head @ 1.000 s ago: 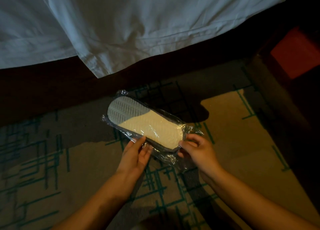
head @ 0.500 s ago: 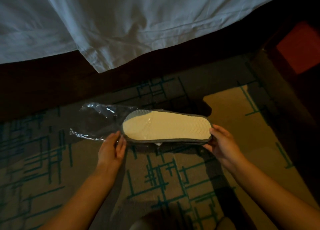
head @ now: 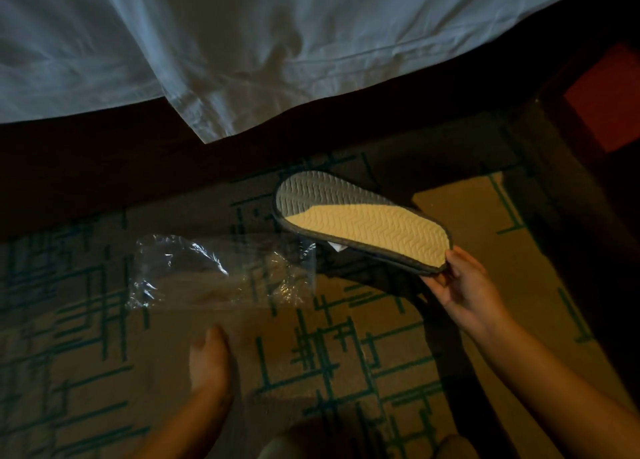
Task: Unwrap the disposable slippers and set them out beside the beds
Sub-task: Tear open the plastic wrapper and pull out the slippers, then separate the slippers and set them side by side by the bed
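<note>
Presently we note the right hand (head: 464, 285) pinching one end of the slippers (head: 363, 221), sole up and raised off the carpet (head: 346, 354) near the bed sheet (head: 242, 43), in our judgement for separating the pair. We find the left hand (head: 209, 358) loosely open, holding nothing; the empty wrapper (head: 221, 271) lies just beyond it.

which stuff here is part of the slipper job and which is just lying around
Part of the job:
- slippers, sole up, held by the right hand
- empty plastic wrapper on the carpet
- left hand, holding nothing

Just there:
- white bed sheet
- patterned carpet
- red object
</note>
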Demonstrator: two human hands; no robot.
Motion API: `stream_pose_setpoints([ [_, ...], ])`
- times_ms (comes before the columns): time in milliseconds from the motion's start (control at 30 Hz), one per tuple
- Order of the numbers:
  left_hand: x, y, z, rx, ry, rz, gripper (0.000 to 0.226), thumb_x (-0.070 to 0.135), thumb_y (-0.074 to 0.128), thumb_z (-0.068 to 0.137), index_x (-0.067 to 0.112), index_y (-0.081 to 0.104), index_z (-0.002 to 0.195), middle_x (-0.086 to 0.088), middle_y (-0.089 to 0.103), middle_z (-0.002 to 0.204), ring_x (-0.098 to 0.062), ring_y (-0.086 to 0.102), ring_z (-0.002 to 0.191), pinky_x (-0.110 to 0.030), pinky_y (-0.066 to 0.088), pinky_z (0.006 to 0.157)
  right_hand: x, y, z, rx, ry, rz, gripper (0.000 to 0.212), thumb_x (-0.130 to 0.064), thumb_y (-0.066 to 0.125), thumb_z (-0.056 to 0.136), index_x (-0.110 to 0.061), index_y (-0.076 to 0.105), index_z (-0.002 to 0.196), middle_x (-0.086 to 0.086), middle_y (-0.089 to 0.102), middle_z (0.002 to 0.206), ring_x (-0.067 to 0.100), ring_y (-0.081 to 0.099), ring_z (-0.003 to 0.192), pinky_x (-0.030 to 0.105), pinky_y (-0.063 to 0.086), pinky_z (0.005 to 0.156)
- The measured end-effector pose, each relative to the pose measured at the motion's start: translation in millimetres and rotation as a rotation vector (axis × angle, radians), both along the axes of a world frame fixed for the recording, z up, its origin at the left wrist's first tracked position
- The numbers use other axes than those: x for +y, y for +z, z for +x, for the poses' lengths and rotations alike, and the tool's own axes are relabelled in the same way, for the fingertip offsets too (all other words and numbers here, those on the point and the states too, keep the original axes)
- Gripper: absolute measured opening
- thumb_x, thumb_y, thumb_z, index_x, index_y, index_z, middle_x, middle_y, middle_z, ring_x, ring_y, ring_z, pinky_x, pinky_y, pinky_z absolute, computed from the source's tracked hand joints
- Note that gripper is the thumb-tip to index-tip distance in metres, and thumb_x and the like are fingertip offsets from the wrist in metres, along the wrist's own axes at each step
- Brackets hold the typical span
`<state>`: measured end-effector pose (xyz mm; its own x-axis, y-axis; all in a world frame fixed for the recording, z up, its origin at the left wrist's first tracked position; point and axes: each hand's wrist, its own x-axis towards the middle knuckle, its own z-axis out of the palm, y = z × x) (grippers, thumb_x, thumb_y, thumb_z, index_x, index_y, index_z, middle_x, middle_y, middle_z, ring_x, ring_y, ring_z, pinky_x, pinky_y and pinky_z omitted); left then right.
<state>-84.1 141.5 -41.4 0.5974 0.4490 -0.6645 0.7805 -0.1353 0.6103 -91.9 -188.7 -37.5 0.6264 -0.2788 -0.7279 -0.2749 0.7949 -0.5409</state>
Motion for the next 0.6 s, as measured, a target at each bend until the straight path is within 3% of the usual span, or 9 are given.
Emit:
stream_pose_setpoints([
  [67, -1.5, -3.7, -17.0, -0.210, -0.354, 0.275, 0.017, 0.019, 0.048, 0.085, 0.006, 0.057, 0.079, -0.002, 0.047, 0.070, -0.020, 0.043, 0.064, -0.032, 0.037, 0.064, 0.9, -1.8, 0.3, -0.024, 0.030, 0.003, 0.024, -0.009, 0.039, 0.096, -0.014, 0.060, 0.087, -0.001, 0.076, 0.068, 0.010, 0.073, 0.065, 0.024, 0.058, 0.051],
  [167, -3.8, -10.2, -8.5, -0.469, -1.148, 0.641, 0.046, 0.046, 0.047, 0.075, 0.022, 0.053, 0.114, 0.003, 0.049, 0.103, -0.020, 0.043, 0.098, -0.037, 0.044, 0.080, 3.0, -3.1, 0.8, -0.028, 0.052, 0.002, 0.023, -0.008, 0.039, 0.096, -0.014, 0.060, 0.088, -0.001, 0.076, 0.070, 0.010, 0.073, 0.066, 0.024, 0.058, 0.052],
  [200, -2.0, -16.8, -2.3, -0.505, -1.354, 0.726, 0.051, 0.053, 0.043, 0.078, 0.026, 0.050, 0.121, -0.002, 0.053, 0.112, -0.022, 0.043, 0.107, -0.043, 0.047, 0.085, 3.8, -3.0, 0.5, -0.027, 0.057, 0.002, 0.022, -0.008, 0.040, 0.095, -0.014, 0.060, 0.088, -0.002, 0.076, 0.069, 0.010, 0.073, 0.065, 0.024, 0.058, 0.052],
  [267, 1.8, -23.9, 8.1, -0.400, -1.587, 0.784, 0.057, 0.061, 0.029, 0.085, 0.029, 0.044, 0.130, -0.009, 0.053, 0.129, -0.029, 0.047, 0.120, -0.049, 0.045, 0.094, 4.8, -2.7, 0.9, -0.011, 0.063, -0.003, 0.021, -0.008, 0.042, 0.095, -0.015, 0.059, 0.086, -0.002, 0.076, 0.068, 0.009, 0.073, 0.064, 0.025, 0.058, 0.051],
  [367, 11.4, -23.6, 19.3, -0.204, -1.585, 0.745, 0.067, 0.066, 0.019, 0.083, 0.031, 0.036, 0.137, -0.012, 0.049, 0.136, -0.033, 0.049, 0.123, -0.050, 0.045, 0.095, 6.1, -0.3, 1.8, 0.006, 0.077, -0.021, 0.021, -0.008, 0.043, 0.094, -0.016, 0.061, 0.086, 0.001, 0.073, 0.077, 0.013, 0.072, 0.072, 0.026, 0.059, 0.053],
  [600, 60.2, -19.3, 24.5, -0.129, -1.507, 0.825, 0.077, 0.072, 0.011, 0.080, 0.027, 0.035, 0.138, -0.017, 0.045, 0.138, -0.037, 0.049, 0.122, -0.058, 0.042, 0.095, 2.7, -1.0, -2.5, 0.052, 0.095, -0.034, 0.017, -0.008, 0.044, 0.094, -0.014, 0.059, 0.094, 0.006, 0.065, 0.098, 0.019, 0.062, 0.091, 0.027, 0.060, 0.054],
])
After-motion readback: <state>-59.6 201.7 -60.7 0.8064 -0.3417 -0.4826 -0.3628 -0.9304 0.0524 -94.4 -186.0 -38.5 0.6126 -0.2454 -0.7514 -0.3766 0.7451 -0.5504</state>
